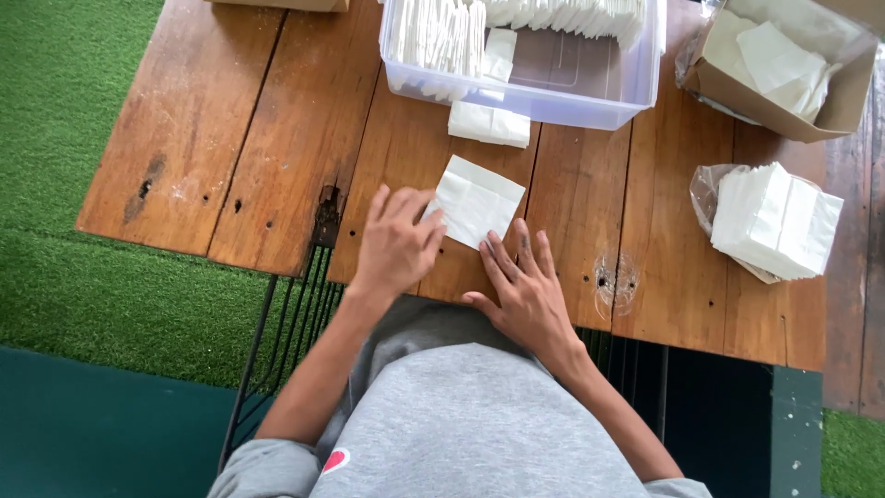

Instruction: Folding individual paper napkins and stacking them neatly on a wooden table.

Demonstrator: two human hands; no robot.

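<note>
The left hand (pixel 396 242) lies flat on the wooden table (pixel 230 138), fingers spread and loose, its fingertips touching the left corner of a white napkin (pixel 477 200); nothing is clamped in it. The napkin lies flat near the table's front edge, between the two hands, and looks partly folded: faint creases cross it, and it sits turned like a tilted square, its slightly longer axis running from lower left to upper right, one corner pointing up toward the clear plastic bin (pixel 590 97) and the opposite edge pointing toward the person. The right hand (pixel 525 290) also rests open on the wood, fingers straight and together, their tips just touching the napkin's lower right edge, holding nothing. As a judgement, the work is well under way but far from over: rows of folded napkins (pixel 438 37) already stand packed in the bin, and one folded napkin (pixel 489 124) lies on the table just in front of it, while the one in hand seems only midway through its folds. Further right, an unfolded stack (pixel 774 219) on its plastic wrapper and more sheets in a cardboard box (pixel 830 106) appear untouched.
</note>
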